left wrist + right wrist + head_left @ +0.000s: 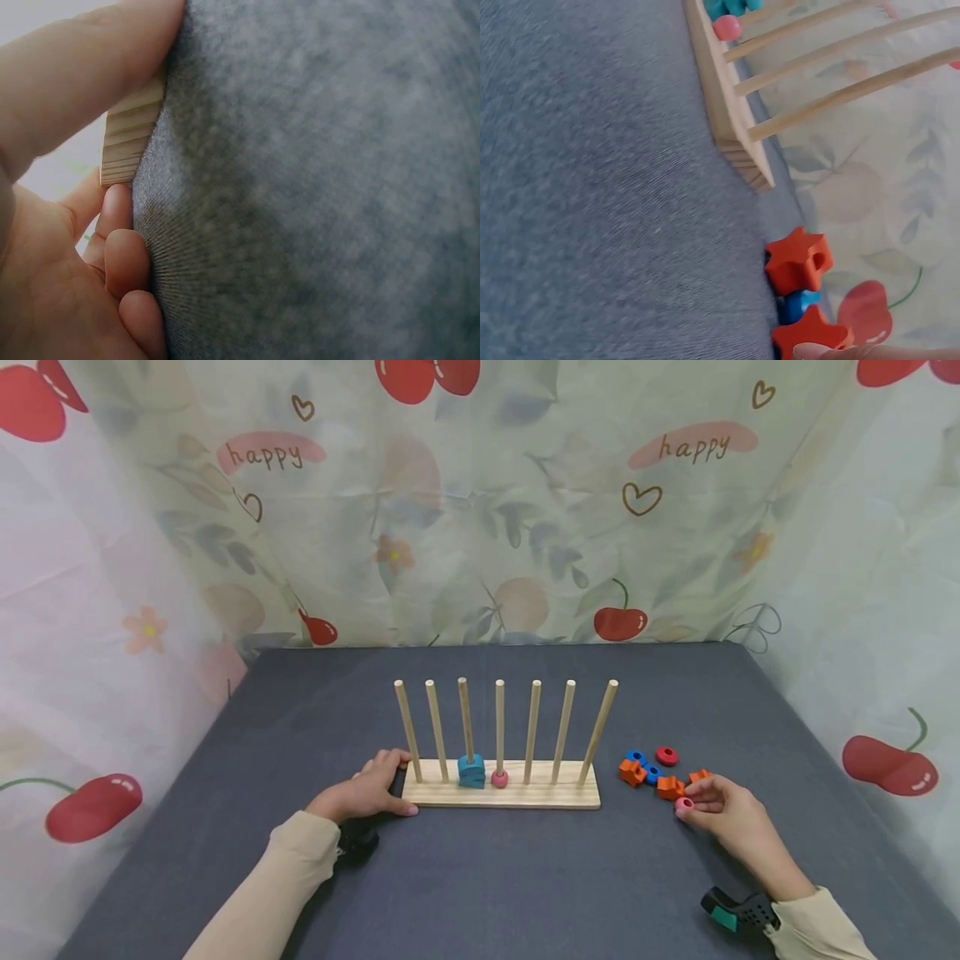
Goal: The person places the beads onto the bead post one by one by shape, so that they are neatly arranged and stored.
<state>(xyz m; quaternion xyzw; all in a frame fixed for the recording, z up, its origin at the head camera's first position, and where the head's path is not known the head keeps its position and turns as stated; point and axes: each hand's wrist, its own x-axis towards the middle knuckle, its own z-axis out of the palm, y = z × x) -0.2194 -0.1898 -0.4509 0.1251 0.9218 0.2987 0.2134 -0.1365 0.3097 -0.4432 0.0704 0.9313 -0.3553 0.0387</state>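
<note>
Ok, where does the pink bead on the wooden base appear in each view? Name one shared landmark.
Head: the pink bead sits at the foot of the middle peg.
Left wrist: not in this picture.
Right wrist: the pink bead is near the top edge, around centre.
Shared landmark: the wooden base, in all three.

Place: a curtained-off tabletop space, folks, though whether home or studio I can't tell!
Curtain (465, 547): pale and printed, hanging far, left and right, cherries (620, 624), hearts (642, 499) and "happy" lettering (693, 445) showing!
Table (487, 885): dark grey, cloth-like top, reaching the far curtain!
</note>
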